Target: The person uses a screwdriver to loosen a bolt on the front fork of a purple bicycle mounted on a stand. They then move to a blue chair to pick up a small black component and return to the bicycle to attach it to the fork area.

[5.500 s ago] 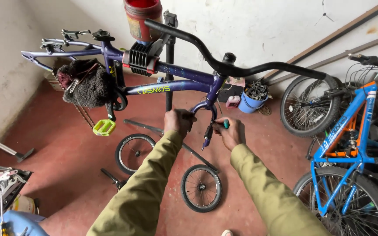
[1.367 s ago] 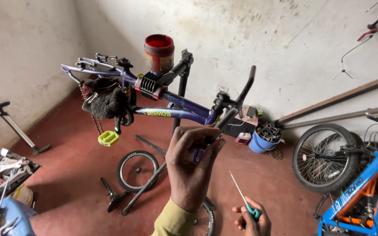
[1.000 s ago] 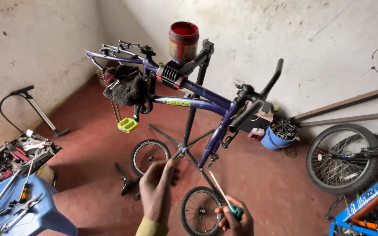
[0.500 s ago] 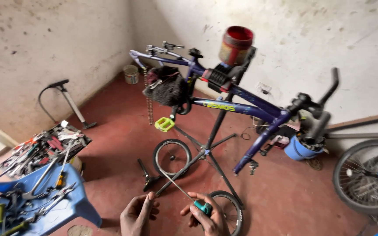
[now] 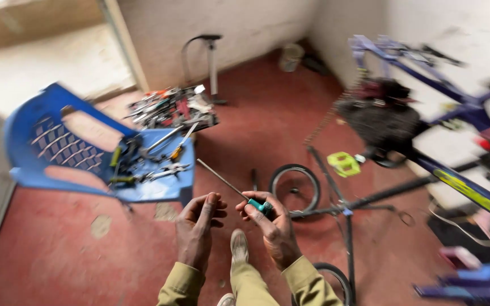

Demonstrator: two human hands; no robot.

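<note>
My right hand grips the green handle of a long thin screwdriver, its shaft pointing up and left toward the chair. My left hand is beside it, fingers curled loosely, holding nothing that I can see. Both hands hang low over the red floor, above my own leg and shoe. To the right, a purple bicycle frame sits clamped on a black repair stand, blurred by motion.
A blue plastic chair at left carries several hand tools on its seat. More tools lie on a tray behind it, next to a floor pump. A small wheel lies by the stand's feet.
The view has swung left and down, from the bicycle toward the chair and tools. My left hand dropped from head height to meet my right, which keeps the screwdriver.
</note>
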